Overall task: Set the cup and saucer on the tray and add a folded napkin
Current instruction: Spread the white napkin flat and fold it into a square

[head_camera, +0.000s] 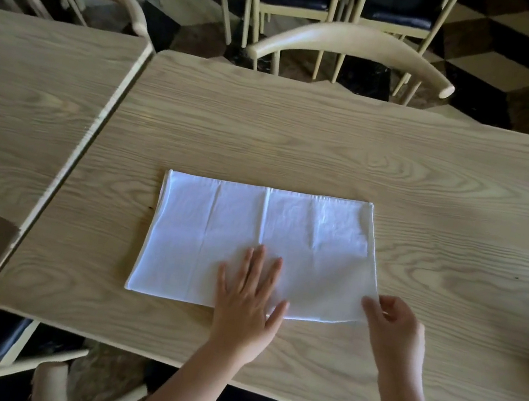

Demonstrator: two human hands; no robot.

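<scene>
White cloth napkin [259,248] is laid flat, folded to a rectangle, at centre frame on the wood-grain counter [433,178]. Left hand [249,296] is pressed on its lower edge, fingers spread. Right hand [397,328] fingers are pinched on its lower-right corner.

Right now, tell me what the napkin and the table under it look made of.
Napkin: white woven cloth, apparently cotton or linen, matte; pressed fold creases and a hemmed edge show. Table: pale wood-grain top, possibly laminate rather than solid wood; faint sheen.
</scene>
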